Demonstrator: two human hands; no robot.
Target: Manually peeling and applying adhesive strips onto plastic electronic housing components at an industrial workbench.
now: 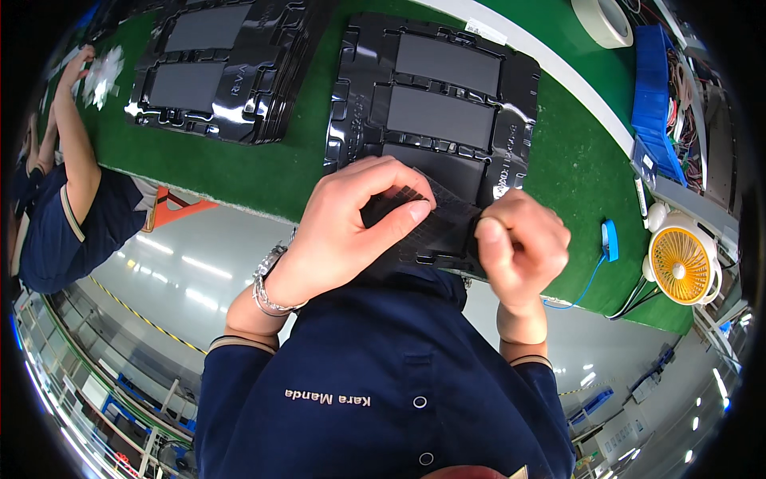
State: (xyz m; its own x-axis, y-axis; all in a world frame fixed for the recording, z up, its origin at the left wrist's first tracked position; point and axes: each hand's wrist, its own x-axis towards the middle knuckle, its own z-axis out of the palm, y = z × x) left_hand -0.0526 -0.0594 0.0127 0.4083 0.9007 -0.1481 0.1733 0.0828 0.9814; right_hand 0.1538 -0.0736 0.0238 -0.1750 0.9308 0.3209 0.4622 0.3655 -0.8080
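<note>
A black moulded plastic tray [511, 152] lies on the green work surface in front of me, with flat dark grey rectangular panels [441, 114] in its recesses. Over the tray's near end, a thin dark sheet with a fine grid pattern [451, 215] is tilted between my hands. My left hand [351, 211] is closed on its left edge, thumb and fingers pinching it. At the sheet's right edge, my right hand [523, 243] is curled closed with thumb against forefinger. What exactly lies between those right fingertips is partly hidden.
To the left stands a stack of similar black trays [267, 96]. A small yellow and white fan [681, 266], a blue clip-like piece with a cord [610, 241], a blue bin of cables [653, 96] and a tape roll [604, 20] are on the right. A co-worker's arm [76, 144] reaches in at far left.
</note>
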